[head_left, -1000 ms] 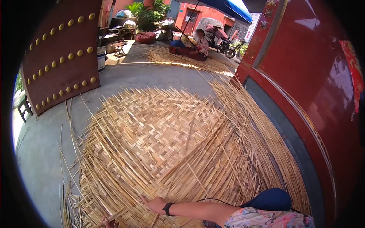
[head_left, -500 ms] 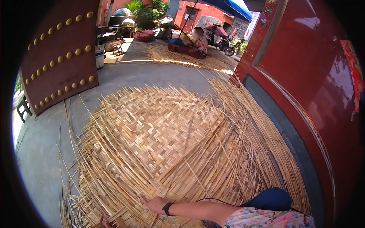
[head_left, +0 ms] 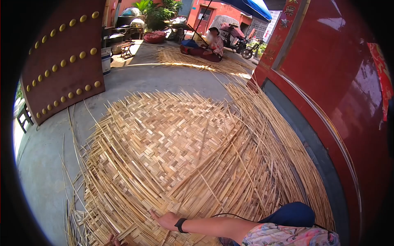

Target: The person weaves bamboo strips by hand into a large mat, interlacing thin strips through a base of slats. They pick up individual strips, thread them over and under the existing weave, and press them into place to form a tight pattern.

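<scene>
On the floor (head_left: 135,82), the woven mat (head_left: 176,135) lay flat, extending forward from both hands. Over its left part, long strips (head_left: 123,164) ran with their long axis slanting from upper left to lower right, ending near the right hand (head_left: 166,221). This hand was nearer the exposed weave; the left hand (head_left: 114,241) was farther left, at the lower edge of view. The right index finger was extended toward the strips (contact appeared likely); whether the remaining fingers, obscured beneath the palm, gripped anything could not be determined. The left hand was mostly cut off; its finger state could not be told.
</scene>
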Demonstrator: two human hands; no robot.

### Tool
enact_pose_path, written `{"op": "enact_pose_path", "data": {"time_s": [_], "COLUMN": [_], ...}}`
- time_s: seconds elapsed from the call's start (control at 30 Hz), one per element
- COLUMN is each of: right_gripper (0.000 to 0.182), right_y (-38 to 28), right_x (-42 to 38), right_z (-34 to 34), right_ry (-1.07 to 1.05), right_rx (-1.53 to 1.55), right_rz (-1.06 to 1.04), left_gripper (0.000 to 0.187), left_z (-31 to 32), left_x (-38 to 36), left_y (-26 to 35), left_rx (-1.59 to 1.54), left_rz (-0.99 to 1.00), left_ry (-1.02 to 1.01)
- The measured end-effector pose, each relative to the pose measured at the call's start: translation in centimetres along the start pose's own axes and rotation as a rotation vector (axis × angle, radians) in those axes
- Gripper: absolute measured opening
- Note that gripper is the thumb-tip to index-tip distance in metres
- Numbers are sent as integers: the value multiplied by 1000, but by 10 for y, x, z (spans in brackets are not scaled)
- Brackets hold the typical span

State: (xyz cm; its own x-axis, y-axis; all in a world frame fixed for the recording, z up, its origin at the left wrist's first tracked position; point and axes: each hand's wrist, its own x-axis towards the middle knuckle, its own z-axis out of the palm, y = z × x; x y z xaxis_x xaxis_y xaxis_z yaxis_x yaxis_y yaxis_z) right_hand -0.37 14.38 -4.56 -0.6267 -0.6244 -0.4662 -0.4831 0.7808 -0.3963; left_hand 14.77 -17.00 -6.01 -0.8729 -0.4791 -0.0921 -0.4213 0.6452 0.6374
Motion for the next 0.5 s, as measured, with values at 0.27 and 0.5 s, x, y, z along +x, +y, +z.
{"op": "enact_pose_path", "data": {"time_s": [0.27,0.5], "right_gripper": [92,79], "right_y": [2,22], "right_x": [3,-64], "right_z": [7,-116], "right_ry": [40,101], "right_rx": [-2,857], "right_rz": [-4,68], "left_gripper": [37,40], "left_z": [-40,-16], "left_x": [-16,-10], "left_y": [107,65], "left_rx": [-489,-403], "left_rz": [-315,-362], "left_ry": [44,204]}}
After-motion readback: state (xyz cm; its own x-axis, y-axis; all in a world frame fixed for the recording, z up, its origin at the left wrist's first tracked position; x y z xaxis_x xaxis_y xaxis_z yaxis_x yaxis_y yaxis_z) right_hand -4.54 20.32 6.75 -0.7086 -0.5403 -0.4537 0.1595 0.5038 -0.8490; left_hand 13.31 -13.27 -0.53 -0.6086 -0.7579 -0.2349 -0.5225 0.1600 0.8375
